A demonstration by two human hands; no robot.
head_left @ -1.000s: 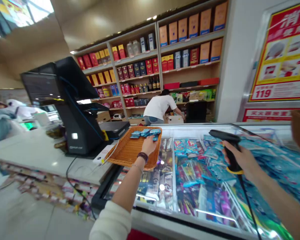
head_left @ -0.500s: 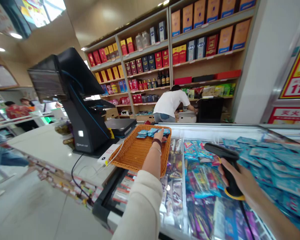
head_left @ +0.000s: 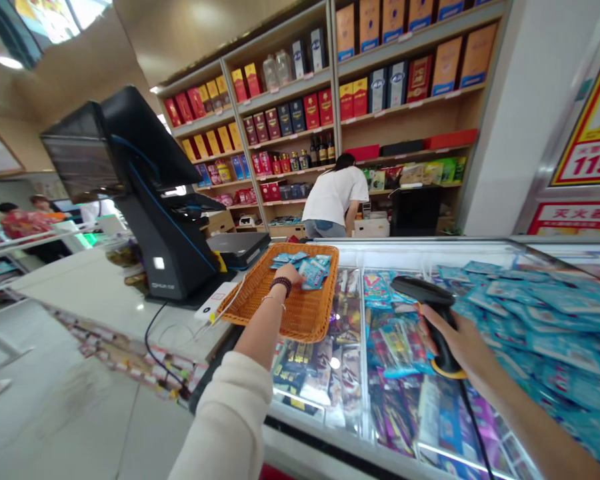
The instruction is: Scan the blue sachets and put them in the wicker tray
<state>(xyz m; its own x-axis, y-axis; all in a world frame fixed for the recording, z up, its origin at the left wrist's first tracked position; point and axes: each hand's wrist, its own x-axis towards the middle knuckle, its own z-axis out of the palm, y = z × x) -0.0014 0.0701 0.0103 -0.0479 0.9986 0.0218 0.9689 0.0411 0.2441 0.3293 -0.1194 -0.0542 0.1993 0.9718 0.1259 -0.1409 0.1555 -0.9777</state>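
My left hand (head_left: 289, 273), with a beaded bracelet at the wrist, is inside an orange wicker basket (head_left: 260, 303). Its fingers are curled among small blue packets (head_left: 313, 272) and seem to pinch one, though the fingertips are partly hidden. More packets lie just behind and to the right of that hand. In my right hand (head_left: 453, 333) is a black barcode scanner (head_left: 425, 290) with a yellow band, gripped by its handle. Its cord hangs down over the glass-topped freezer (head_left: 363, 387), and its head points left toward the basket.
A dark checkout terminal (head_left: 167, 247) and a flat black device (head_left: 243, 248) stand on the counter (head_left: 100, 280) to the left. Blue packs (head_left: 540, 320) fill the freezer's right side. Beyond it, a person in a white shirt (head_left: 333, 193) bends near shelves of boxes.
My left hand has shifted left and slightly nearer in the basket. The blue packets at right now lie more spread out and nearer. My right hand with the scanner has moved slightly left.
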